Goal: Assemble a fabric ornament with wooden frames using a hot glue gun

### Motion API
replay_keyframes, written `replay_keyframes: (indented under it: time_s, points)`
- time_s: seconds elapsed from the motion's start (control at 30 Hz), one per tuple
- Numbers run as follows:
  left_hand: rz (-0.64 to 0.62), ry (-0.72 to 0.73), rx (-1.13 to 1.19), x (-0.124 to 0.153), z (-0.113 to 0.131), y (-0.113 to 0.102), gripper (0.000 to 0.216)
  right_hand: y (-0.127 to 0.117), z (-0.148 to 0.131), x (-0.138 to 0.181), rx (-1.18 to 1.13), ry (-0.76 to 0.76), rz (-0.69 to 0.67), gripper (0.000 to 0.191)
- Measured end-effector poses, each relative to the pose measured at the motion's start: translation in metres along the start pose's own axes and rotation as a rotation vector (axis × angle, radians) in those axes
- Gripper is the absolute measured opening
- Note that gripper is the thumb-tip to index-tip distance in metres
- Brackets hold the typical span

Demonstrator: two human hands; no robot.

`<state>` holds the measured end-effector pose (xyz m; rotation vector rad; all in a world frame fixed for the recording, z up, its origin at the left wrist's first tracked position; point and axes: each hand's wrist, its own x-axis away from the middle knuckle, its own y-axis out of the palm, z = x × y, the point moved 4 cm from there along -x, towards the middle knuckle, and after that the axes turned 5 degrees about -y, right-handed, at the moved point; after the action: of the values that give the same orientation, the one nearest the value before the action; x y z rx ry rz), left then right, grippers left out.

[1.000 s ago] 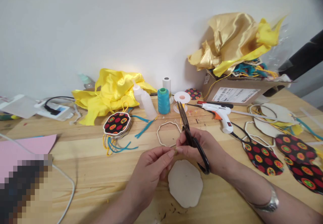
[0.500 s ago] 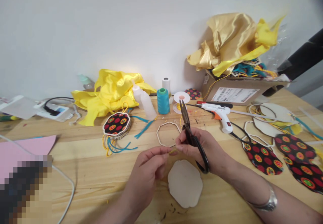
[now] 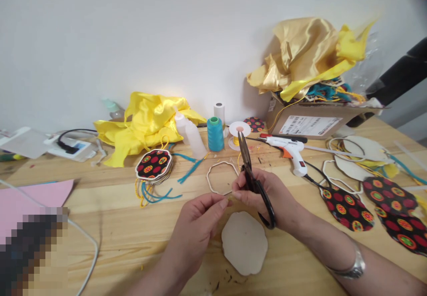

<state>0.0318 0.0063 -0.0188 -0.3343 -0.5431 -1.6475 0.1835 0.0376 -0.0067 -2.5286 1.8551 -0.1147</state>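
Observation:
My right hand (image 3: 267, 194) is closed around a pair of black-handled scissors (image 3: 246, 154), blades pointing up and away. Its thumb and finger also pinch a small yellowish strand (image 3: 231, 197). Fingertips of my left hand (image 3: 200, 218) are pressed together on the same strand, close to the right hand's. Most of the strand is hidden by the fingers. Below the hands, a white scalloped board (image 3: 245, 242) lies flat on the wooden table (image 3: 126, 247). Just beyond them lies a thin white scalloped frame (image 3: 210, 176).
A white glue gun (image 3: 290, 147) lies at right, near patterned fabric pieces (image 3: 347, 209). Behind stand a teal thread cone (image 3: 215, 135), a yellow thread spool (image 3: 239, 129) and white bottles (image 3: 193, 138). A patterned tasselled ornament (image 3: 154, 165) lies left; a cardboard box (image 3: 287, 116) stands back right.
My left thumb and fingers have shifted slightly along the strand, and less of it shows between the hands. The right hand and scissors stay almost still.

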Motion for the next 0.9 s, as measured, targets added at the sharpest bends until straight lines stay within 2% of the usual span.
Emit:
replay_keyframes:
  time_s: [0.23,0.4,0.53,0.77,0.9]
  points:
    - [0.078,0.059,-0.172,0.003,0.007,-0.002,0.017,-0.003,0.003,-0.001,0.025,0.062,0.072,0.017]
    - [0.061,0.097,-0.256,0.004,0.011,0.001,0.018,0.0,-0.001,0.0,-0.007,0.12,0.018,0.024]
    - [0.075,0.124,-0.314,0.005,0.012,0.001,0.017,0.001,-0.004,0.001,0.011,0.123,0.005,0.019]
    - [0.031,0.109,-0.166,0.005,0.009,0.001,0.021,0.001,-0.002,0.002,-0.008,0.052,-0.029,0.016]
    - [0.04,0.097,-0.191,0.003,0.009,0.001,0.02,0.002,-0.002,0.003,-0.011,0.052,-0.025,0.016]
